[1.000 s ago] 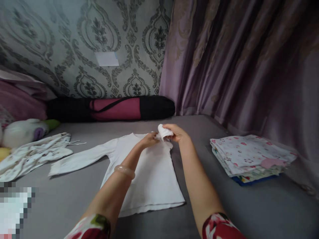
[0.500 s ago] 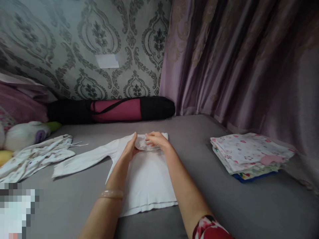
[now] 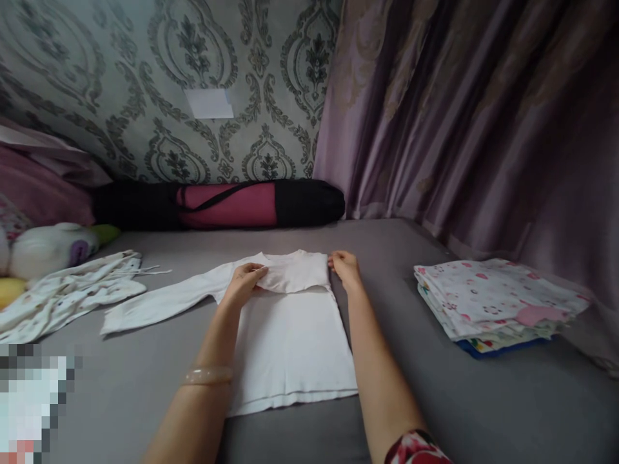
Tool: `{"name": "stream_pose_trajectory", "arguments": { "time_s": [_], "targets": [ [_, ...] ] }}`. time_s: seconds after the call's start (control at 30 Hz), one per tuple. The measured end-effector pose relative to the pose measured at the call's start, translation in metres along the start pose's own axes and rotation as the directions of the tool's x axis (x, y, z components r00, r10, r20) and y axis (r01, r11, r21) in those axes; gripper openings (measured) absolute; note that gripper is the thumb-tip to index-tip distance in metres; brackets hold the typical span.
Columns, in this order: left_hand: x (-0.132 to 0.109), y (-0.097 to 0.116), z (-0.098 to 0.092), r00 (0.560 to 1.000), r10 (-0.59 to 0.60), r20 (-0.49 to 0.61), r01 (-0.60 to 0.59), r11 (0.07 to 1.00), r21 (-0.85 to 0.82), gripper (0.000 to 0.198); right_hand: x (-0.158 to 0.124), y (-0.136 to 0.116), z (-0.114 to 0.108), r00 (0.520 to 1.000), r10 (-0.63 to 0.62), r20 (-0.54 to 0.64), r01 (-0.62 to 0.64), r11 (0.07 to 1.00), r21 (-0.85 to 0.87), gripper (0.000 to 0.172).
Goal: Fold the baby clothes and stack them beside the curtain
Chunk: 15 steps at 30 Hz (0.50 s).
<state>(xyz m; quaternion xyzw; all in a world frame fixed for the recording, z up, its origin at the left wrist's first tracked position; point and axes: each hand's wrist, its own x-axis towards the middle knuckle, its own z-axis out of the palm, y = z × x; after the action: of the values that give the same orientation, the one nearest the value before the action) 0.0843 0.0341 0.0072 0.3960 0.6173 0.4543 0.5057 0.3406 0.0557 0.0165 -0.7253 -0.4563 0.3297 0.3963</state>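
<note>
A white long-sleeved shirt lies on the grey bed sheet. One sleeve stretches out to the left, and the other is folded across the upper chest. My left hand pinches the folded sleeve's end near the left side of the chest. At the shirt's upper right corner, my right hand has its fingers closed on the shoulder edge of the fabric.
Folded printed cloths are stacked on the right. Crumpled spotted clothing and a white plush toy lie on the left. A black and pink bag lies along the wall.
My right hand has moved right, from the middle of the chest to the shoulder edge. The folded sleeve lies flatter across the shirt. My left hand has closed on its end. The view has shifted slightly.
</note>
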Motion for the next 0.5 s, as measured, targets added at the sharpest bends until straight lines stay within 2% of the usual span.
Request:
{"name": "stream_pose_trajectory", "arguments": {
  "time_s": [0.1, 0.17, 0.33, 0.43, 0.5],
  "targets": [
    [-0.003, 0.002, -0.001, 0.999, -0.036, 0.005, 0.035, 0.993, 0.109, 0.035, -0.001, 0.007, 0.006, 1.000, -0.020, 0.016, 0.022, 0.993, -0.119, 0.021],
    [-0.005, 0.002, -0.003, 1.000, 0.017, 0.022, -0.020, 0.988, 0.151, 0.038, -0.004, 0.010, 0.009, 0.997, -0.066, 0.032, 0.072, 0.969, -0.237, 0.023],
    [-0.004, 0.000, -0.010, 0.979, 0.194, 0.064, -0.204, 0.946, 0.253, 0.045, -0.015, 0.007, 0.022, 0.966, -0.257, 0.030, 0.235, 0.821, -0.520, 0.033],
    [0.000, -0.003, -0.013, 0.973, 0.220, 0.073, -0.232, 0.922, 0.311, 0.045, -0.023, 0.007, 0.035, 0.941, -0.325, 0.098, 0.318, 0.739, -0.594, 0.040],
    [0.003, -0.005, -0.013, 0.972, 0.226, 0.064, -0.234, 0.910, 0.342, 0.045, -0.026, 0.010, 0.043, 0.933, -0.329, 0.148, 0.345, 0.696, -0.630, 0.046]
  ]
}}
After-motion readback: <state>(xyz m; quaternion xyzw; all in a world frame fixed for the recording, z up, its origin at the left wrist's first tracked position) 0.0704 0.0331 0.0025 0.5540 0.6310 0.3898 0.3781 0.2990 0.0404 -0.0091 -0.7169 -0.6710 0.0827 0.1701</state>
